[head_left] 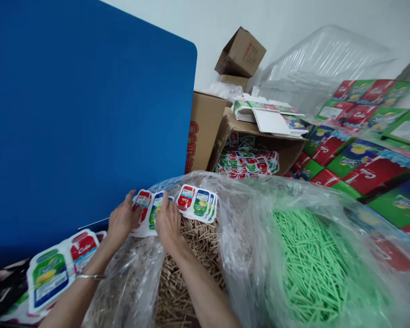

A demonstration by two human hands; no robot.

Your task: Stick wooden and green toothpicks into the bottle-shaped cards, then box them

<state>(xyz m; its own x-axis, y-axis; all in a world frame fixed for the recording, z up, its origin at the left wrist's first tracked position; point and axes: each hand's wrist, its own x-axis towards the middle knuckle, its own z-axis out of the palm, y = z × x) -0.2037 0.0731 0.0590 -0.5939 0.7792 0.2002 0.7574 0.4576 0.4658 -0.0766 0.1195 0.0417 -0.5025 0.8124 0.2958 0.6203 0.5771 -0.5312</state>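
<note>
Both hands hold a flat printed card sheet [147, 210] with red and green drink labels, just above a clear plastic bag of tan wooden sticks [187, 255]. My left hand [122, 219] pinches the sheet's left edge, fingers closed on it. My right hand [168, 223] grips its middle from the right side. A small stack of the same printed cards [197, 202] rests on the sticks just right of my right hand. A silver bangle [89, 276] circles my left wrist.
A tall blue panel [82, 114] stands at left. More printed cards [54, 273] lie at lower left. A bag of green sticks [310, 264] sits right. Brown cartons [205, 130], a box of cards [249, 161] and stacked printed boxes [369, 150] fill the back right.
</note>
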